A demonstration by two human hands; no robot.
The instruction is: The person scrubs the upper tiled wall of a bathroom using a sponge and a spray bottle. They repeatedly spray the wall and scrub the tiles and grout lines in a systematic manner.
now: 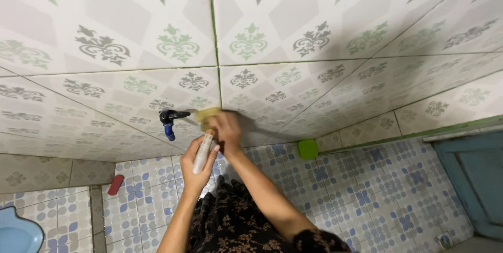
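Nearest us hangs our dark floral garment, with both forearms reaching away over it toward the tiled wall. Our left hand has its fingers wrapped around a slim white spray bottle, held upright and slightly tilted. Just beyond it, our right hand has its fingers closed on a yellowish sponge, pressed flat against the wall just right of the blue tap. A green soap dish sits further right at the wall's foot, and a red object lies on the floor to the left.
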